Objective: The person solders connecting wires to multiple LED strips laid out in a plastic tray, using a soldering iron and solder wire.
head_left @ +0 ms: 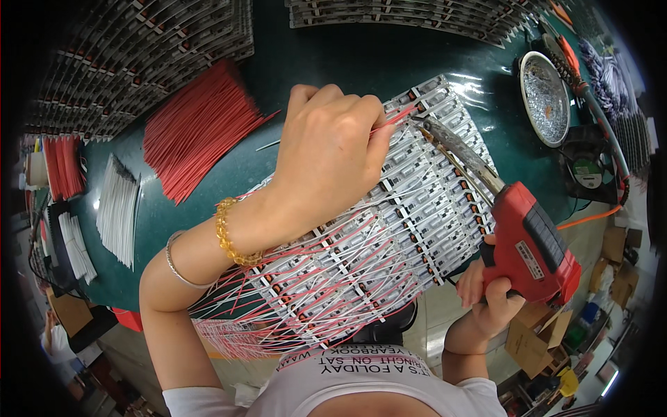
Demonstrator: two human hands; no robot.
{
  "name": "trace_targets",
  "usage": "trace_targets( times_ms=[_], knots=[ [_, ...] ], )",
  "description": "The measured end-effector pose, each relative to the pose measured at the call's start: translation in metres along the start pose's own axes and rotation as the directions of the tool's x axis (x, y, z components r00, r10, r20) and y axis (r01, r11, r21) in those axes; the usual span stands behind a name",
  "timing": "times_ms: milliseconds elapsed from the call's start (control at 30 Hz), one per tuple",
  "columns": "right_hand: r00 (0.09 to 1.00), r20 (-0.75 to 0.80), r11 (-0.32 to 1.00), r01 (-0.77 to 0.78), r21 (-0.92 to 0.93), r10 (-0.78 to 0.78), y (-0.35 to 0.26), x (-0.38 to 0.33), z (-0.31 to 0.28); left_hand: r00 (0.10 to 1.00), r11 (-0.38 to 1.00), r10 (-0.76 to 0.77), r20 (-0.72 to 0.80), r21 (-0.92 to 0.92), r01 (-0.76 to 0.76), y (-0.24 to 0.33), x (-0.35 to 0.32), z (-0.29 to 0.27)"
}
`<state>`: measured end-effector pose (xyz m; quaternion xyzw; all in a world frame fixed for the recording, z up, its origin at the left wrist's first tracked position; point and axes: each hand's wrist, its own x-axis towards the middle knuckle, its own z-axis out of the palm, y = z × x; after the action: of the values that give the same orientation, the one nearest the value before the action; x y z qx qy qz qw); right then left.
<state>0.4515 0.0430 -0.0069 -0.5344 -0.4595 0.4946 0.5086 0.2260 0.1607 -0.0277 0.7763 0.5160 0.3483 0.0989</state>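
**Red wire held to the strip boards under the soldering gun's tip**

The red wire is pinched in the closed fingertips of the left hand, its free end lying on the far edge of the sheet of strip boards that covers the middle of the green table. The left wrist carries a yellow bead bracelet and a thin silver bangle and crosses over the boards from the lower left.

The right hand is closed around the grip of a red soldering gun. The gun's long dark tip slants up and to the left, and its point sits just beside the wire's end at the boards' top edge.

Many red and white leads trail off the near side of the boards toward the person's white shirt. A loose bundle of red wires lies on the table to the left, well apart from the hands, with white wires farther left. A round metal dish sits at the upper right, and a small fan stands just below it. More rows of strip boards lie along the far edge of the table.
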Motion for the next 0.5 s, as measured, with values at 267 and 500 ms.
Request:
trace_targets(
  times_ms=[267,500],
  knots=[
    [0.999,-0.018,0.999,0.027,-0.025,-0.027,0.0024,-0.0010,0.0017,1.000,1.000,0.002,-0.001,0.007,-0.002,-0.0008,-0.0003,-0.0002],
    [0.999,-0.027,0.999,0.037,0.007,-0.037,-0.0018,-0.0015,0.0025,1.000,1.000,0.004,0.003,0.013,-0.004,-0.0010,0.0000,-0.0003]
  ],
)
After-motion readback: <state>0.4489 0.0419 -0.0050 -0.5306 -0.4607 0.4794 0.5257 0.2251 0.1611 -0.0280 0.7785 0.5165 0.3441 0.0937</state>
